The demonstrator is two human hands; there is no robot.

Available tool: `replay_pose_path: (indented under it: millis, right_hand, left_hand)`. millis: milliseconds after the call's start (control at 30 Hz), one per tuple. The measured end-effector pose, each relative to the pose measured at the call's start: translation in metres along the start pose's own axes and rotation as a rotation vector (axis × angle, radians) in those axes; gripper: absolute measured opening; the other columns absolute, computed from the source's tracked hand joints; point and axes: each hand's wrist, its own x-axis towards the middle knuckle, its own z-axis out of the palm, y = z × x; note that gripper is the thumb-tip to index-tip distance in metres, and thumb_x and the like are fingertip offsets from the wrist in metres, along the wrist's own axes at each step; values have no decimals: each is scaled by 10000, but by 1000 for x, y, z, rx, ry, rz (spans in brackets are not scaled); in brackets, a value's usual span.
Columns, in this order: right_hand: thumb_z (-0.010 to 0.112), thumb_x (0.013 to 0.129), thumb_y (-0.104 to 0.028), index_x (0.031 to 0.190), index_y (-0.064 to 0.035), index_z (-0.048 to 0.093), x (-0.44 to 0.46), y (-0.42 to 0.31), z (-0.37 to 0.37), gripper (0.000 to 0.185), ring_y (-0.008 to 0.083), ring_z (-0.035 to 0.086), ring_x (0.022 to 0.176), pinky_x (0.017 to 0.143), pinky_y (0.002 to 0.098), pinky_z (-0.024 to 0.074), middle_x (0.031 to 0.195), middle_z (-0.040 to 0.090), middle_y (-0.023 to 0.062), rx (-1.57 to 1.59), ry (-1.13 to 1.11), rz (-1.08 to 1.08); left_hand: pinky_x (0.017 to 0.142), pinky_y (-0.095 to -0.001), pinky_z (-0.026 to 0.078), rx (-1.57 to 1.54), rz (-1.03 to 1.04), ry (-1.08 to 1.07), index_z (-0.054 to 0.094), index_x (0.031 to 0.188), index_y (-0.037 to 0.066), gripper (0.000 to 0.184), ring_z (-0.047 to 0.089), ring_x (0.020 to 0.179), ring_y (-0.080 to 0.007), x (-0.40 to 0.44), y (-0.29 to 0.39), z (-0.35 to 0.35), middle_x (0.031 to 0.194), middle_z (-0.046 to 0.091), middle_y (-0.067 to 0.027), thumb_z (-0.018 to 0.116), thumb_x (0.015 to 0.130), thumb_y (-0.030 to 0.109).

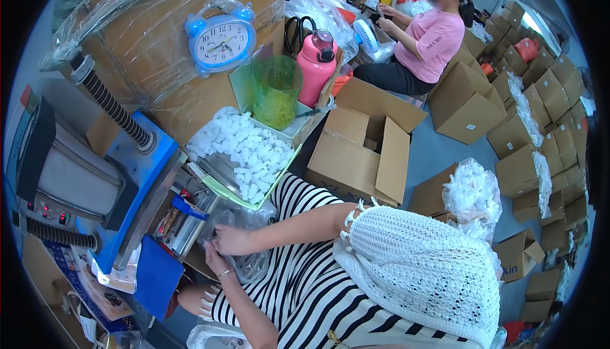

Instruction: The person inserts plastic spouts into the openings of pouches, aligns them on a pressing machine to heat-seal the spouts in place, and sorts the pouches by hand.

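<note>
My right hand (pixel 232 240) reaches in from the right with its fingers pinched together. Just below it is my left hand (pixel 217 261), with a bracelet on the wrist, its fingers also closed and nearly touching the right ones. Whatever is between the fingertips is too small or hidden to name. A clear plastic bag (pixel 249 265) lies on my lap against both hands. Beyond the hands sits a machine with a metal fixture (pixel 198 212) under a blue press plate (pixel 136 177). A green-rimmed tray (pixel 254 205) holds a pile of small white plastic pieces (pixel 244 149).
A pink bottle (pixel 316 69), a green cup (pixel 277 95) and a blue alarm clock (pixel 222 42) stand behind the tray. An open carton (pixel 356 152) is at my right. Another person (pixel 432 44) sits farther off, near stacked cartons (pixel 553 152).
</note>
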Motion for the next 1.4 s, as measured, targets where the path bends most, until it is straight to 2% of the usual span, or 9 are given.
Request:
replay_pose_path:
  millis: [167,233,367,400,500,600,733,1167,1400]
  right_hand:
    - [595,727,-146,782,-82,673,-19,-25,12,115,186,589,709,759,319,420,746,631,19,67,-122,-69]
    - [572,760,-196,774,-64,697,-42,-28,19,183,255,608,623,585,344,487,673,615,130,366,511,91]
    - [590,765,-266,732,-159,695,-58,-7,74,153,276,650,732,838,457,466,731,665,94,679,-357,187]
    - [585,770,-247,733,-155,685,-37,-5,8,141,263,647,816,882,450,438,786,675,79,233,-583,-112]
    - [559,821,-222,723,-159,681,-32,-10,9,169,270,619,887,907,428,414,849,665,102,281,-324,-162]
    - [547,874,-201,775,-129,671,-19,8,-10,175,214,593,925,911,386,400,903,656,87,735,210,118]
    - [569,899,-178,880,-76,660,9,20,-1,139,159,569,926,879,324,411,971,644,58,1758,-49,580]
    - [573,841,-225,862,-105,653,6,-10,14,146,357,616,824,734,436,488,834,641,148,870,12,286]
    - [551,873,-231,908,-75,614,1,-7,12,172,239,578,838,764,352,449,835,597,66,1388,-3,410]
  left_hand:
    - [779,-343,487,-292,29,159,611,1013,54,159,598,879,-184,2,9,-11,958,633,-73,557,918,170]
    - [805,-351,493,-310,20,-1,621,1014,54,161,602,871,-190,11,-1,-30,963,640,-74,589,875,131]
    - [685,-297,480,-184,-2,423,684,951,39,124,611,768,-171,-8,15,12,876,670,-60,663,854,112]
    - [661,-278,476,-248,-5,395,684,964,46,181,605,748,-146,2,8,-1,861,670,-46,656,892,210]
    - [648,-263,478,-270,-62,380,686,1000,49,243,598,728,-117,-9,29,-11,855,672,-46,637,913,271]
    - [680,-252,487,-173,3,178,620,1169,31,296,589,748,-89,-23,31,0,890,667,-27,603,930,205]
    - [768,-264,497,-225,100,179,513,1303,16,410,603,828,-104,-41,43,11,947,663,-46,597,930,165]
    - [983,-326,425,-338,63,-40,418,1379,7,477,540,1155,-216,-33,37,10,1310,538,-118,565,941,124]
    - [819,-308,529,-32,91,32,573,1224,-2,331,622,962,-174,-8,5,-26,1113,639,-89,601,894,19]
